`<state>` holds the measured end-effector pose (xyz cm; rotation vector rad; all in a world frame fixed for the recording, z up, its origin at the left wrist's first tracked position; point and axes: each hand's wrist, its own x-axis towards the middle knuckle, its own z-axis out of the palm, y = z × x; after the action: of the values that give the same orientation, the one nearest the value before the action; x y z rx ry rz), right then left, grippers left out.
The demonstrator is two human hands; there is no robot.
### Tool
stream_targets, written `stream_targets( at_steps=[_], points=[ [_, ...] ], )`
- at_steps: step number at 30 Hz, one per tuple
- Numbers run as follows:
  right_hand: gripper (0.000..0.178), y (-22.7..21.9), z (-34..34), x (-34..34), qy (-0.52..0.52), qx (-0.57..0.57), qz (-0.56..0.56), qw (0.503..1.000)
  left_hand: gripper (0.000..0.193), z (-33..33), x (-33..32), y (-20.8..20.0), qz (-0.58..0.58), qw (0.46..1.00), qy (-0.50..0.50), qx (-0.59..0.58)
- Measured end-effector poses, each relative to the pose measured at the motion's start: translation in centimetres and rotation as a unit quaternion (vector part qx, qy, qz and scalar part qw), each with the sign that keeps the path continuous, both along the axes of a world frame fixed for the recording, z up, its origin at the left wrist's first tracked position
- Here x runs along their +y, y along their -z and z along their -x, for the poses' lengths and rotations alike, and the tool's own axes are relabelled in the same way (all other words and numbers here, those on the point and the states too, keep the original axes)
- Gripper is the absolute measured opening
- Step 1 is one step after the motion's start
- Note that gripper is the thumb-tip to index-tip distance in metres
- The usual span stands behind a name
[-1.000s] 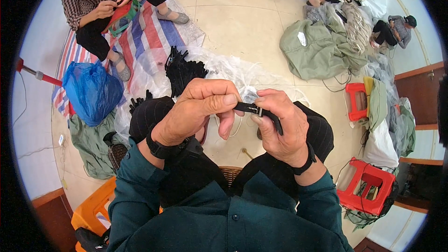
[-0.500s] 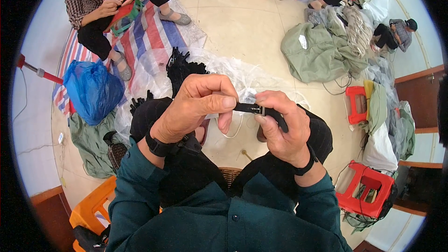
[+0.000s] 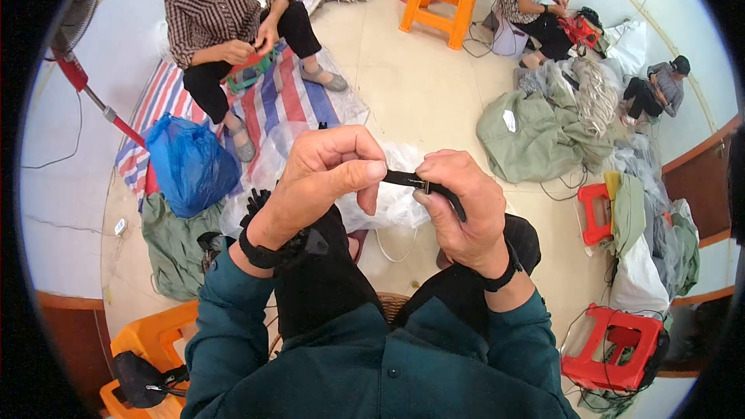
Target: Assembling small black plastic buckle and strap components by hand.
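Over my lap, my left hand [image 3: 322,178] pinches one end of a short black strip that looks like a zipper [image 3: 401,178], between thumb and curled fingers. My right hand [image 3: 469,209] holds the other part, with thumb and forefinger closed at a small metal piece, apparently the slider. The strip bends down along the right palm. Dark bands circle both wrists. Behind my left wrist are black strip ends [image 3: 258,202], mostly hidden by the hand and arm.
A clear plastic sheet [image 3: 400,206] lies beyond my knees. Left are a blue plastic bag [image 3: 190,163] and an orange stool [image 3: 147,337]; right are red stools [image 3: 613,349] and green fabric [image 3: 524,140]. Other people sit working; one [image 3: 225,19] sits on a striped sheet at far left.
The view has tilted up, showing more of the far room. Both hands keep their grip on the zipper with little change. The black bundle beyond my left hand is now mostly hidden.
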<state>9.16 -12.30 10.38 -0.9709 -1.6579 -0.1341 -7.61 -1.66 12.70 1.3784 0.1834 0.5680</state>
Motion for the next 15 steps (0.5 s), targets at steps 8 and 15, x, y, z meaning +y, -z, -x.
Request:
stream_targets(
  at_steps=[8, 15],
  points=[
    [0.035, -4.0, 1.8, -1.7, 0.016, -0.07, -0.042, 0.996, 0.013, 2.1, -2.3, -4.2, -0.117, 0.993, -0.014, 0.032],
    [0.037, -5.2, 2.7, -2.7, 0.01, -0.099, -0.062, 0.993, 0.009, 3.5, -3.2, -5.5, -0.113, 0.992, 0.006, 0.047]
  ],
)
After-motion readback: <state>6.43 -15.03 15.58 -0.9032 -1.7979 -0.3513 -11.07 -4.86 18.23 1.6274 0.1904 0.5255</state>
